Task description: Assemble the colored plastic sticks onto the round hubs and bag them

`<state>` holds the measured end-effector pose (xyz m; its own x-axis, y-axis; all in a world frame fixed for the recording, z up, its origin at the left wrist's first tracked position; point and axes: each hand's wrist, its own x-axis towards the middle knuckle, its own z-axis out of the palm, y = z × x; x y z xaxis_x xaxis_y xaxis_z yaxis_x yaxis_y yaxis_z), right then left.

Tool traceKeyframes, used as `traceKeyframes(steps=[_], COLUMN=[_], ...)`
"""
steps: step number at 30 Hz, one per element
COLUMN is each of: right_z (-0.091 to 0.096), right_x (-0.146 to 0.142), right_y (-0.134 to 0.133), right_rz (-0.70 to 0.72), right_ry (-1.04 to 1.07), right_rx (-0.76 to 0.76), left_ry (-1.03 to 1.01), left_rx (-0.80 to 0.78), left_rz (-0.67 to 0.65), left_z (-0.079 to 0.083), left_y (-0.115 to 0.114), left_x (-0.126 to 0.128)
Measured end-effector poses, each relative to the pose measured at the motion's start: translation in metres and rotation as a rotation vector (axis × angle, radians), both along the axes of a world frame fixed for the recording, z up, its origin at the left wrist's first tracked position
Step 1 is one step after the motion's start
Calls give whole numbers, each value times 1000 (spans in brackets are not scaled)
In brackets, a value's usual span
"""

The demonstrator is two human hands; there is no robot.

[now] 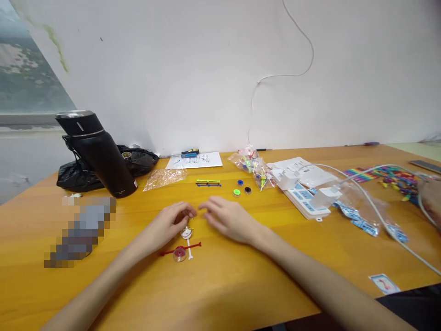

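My left hand [175,218] is over the table, its fingers curled in towards the thumb; whatever they may pinch is too small to make out. Facing it across a narrow gap, my right hand [231,219] has its fingers slightly apart and nothing visible in them. Just below my left fingertips lies a clear round disc [186,233] on a white arrow-shaped spinner [189,250]. A red arrow-shaped spinner [195,246] crosses the white one, with another clear disc [179,254] at its middle.
Green and blue spinner arrows [208,183] and small discs [237,192] lie beyond my hands. A black flask [103,156] stands left. A power strip [305,202] with chargers and cables sits right. Another person's hand [430,197] is near colourful pieces [399,181] at the far right.
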<state>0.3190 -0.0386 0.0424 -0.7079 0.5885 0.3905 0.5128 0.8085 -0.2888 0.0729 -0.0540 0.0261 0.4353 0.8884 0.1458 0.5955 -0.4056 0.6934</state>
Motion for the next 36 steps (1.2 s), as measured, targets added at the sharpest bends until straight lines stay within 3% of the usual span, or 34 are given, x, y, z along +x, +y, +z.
traceKeyframes(steps=[2, 5, 17, 22, 26, 31, 36], right_z=[-8, -16, -18, -18, -17, -16, -21], right_x=[-17, -28, -18, -20, -19, -19, -19], right_y=[-16, -25, -12, -9, -6, -5, -1], right_rz=[185, 241, 18, -47, -81, -107, -132], right_ry=[-20, 22, 294, 467, 562, 584, 597], right_rx=[8, -24, -252, -423, -500, -525, -556], left_ry=[-8, -16, 14, -111, -108, -111, -140], left_rx=[20, 34, 86, 144, 102, 19, 11], left_rz=[0, -5, 40, 97, 75, -3, 11], left_z=[0, 2, 3, 16, 23, 17, 12], left_y=[1, 1, -1, -5, -12, -15, -11], left_x=[1, 3, 5, 7, 12, 17, 16])
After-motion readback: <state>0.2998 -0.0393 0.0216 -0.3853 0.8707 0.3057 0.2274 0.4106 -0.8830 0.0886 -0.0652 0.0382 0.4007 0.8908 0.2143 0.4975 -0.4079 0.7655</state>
